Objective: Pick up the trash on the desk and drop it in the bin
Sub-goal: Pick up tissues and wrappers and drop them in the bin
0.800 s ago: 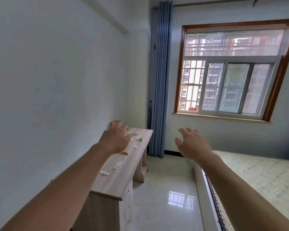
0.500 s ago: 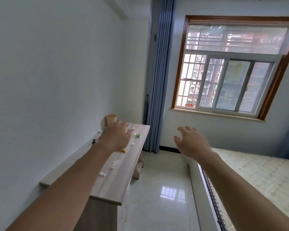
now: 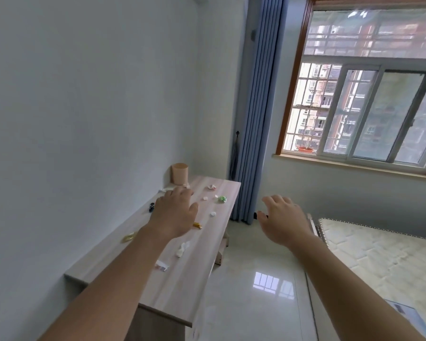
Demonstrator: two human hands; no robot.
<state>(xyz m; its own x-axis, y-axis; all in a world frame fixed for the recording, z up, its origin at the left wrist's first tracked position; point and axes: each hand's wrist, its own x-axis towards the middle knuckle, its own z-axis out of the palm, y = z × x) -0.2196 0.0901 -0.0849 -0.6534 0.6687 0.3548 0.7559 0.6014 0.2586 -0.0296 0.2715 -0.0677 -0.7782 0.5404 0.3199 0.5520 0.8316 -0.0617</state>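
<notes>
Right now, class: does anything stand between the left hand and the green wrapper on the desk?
Nothing visible does. The left hand hangs open above the desk; only bare desktop and one small white scrap lie toward the green wrapper.

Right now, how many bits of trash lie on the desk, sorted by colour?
White scraps: 7 or so, e.g.
Gold wrappers: 2
Green wrapper: 1
Dark blue piece: 1
Total: about 11; the left hand may hide more.

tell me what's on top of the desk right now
Small scraps lie scattered on the desk: a green wrapper, white crumpled bits, a gold wrapper, and a tan cup at the far end. The left hand and forearm cover part of the top.
</notes>
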